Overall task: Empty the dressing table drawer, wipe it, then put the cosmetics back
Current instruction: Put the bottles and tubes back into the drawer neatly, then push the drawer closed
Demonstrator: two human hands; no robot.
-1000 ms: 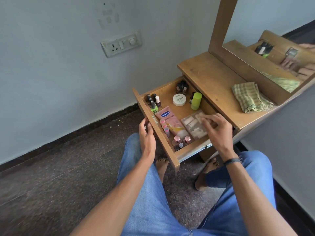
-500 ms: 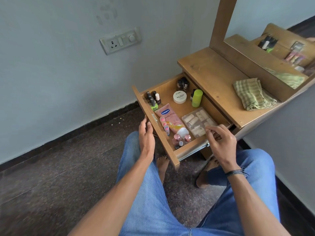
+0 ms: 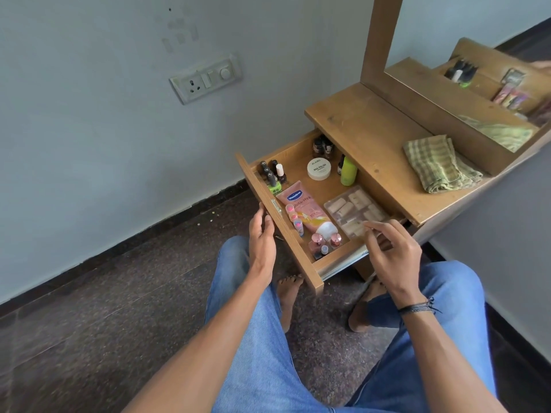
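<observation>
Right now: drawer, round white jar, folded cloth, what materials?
Drawer: wood or wood veneer, satin brown, grain visible. Round white jar: likely matte plastic, printed lid. Folded cloth: woven fabric, green-cream check, soft folds.

Cloth (image 3: 440, 164) lies on tabletop (image 3: 363, 129), cosmetics tube (image 3: 307, 210) inside open drawer (image 3: 301, 257).

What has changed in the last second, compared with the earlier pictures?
The right hand drew back from over the clear plastic box toward the drawer's near corner, holding nothing. The left hand stayed on the drawer front. The cosmetics and the folded cloth on the table top have not moved.
</observation>
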